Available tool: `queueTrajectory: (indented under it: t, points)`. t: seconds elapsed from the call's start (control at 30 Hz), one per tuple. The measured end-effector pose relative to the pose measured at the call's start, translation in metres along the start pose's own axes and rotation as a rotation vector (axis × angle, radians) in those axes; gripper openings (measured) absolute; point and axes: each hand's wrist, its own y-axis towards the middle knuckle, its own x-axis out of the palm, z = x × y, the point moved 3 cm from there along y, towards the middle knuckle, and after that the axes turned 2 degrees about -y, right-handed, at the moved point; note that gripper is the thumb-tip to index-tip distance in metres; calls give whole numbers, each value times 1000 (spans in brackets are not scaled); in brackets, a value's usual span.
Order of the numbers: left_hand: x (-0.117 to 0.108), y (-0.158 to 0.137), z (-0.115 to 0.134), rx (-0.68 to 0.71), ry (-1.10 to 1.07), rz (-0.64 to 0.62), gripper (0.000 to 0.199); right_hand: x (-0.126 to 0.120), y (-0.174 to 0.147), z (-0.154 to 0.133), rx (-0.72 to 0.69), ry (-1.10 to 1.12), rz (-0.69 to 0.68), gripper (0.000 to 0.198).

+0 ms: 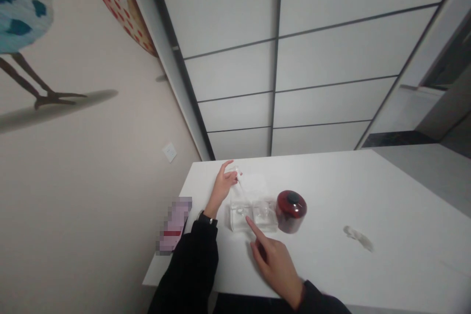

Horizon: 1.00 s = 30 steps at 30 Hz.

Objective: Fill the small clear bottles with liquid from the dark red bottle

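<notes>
A clear two-compartment box (pixel 236 225) rests on the white table in front of me, with transparent pieces inside that are hard to make out. Past its far left corner, my left hand (pixel 222 185) has its fingers closed around a small clear object (pixel 236 170), whose kind I cannot tell. My right hand (pixel 275 261) is at the near side of the box. Its index finger stretches to the left compartment, thumb apart and the other fingers curled, with nothing held. Against the box's right side stands a dark red, rounded jar (pixel 291 213) with a black top.
On the white table (pixel 324 270), a crumpled whitish strip (pixel 358 238) lies to the right. A pinkish-purple item (pixel 174 225), blurred out, is at the left edge. The wall with a socket (pixel 170 152) borders the left; white panelled doors (pixel 235 73) stand behind.
</notes>
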Motion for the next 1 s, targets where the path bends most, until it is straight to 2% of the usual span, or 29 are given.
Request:
queueTrajectory:
  t: [0.1,0.3,0.43,0.53,0.73,1.0]
  points:
    - [-3,1,-18,-57,-29,-39,72,0,1,-1,-9,1,6,61]
    - [-11,8,-49,-108,-41,-71,72,-3,0,-2,-26,12,17,59]
    - [-14,15,-60,-99,43,-81,49,-4,-1,-3,-31,35,19,58]
    - [-15,18,-66,-81,125,-95,39,-5,-1,-4,-40,31,11,58]
    - [-13,22,-68,-13,334,-133,39,-5,-2,-4,-26,19,-16,58]
    - [-16,24,-67,130,618,-114,37,-6,-2,-5,-29,31,-5,59]
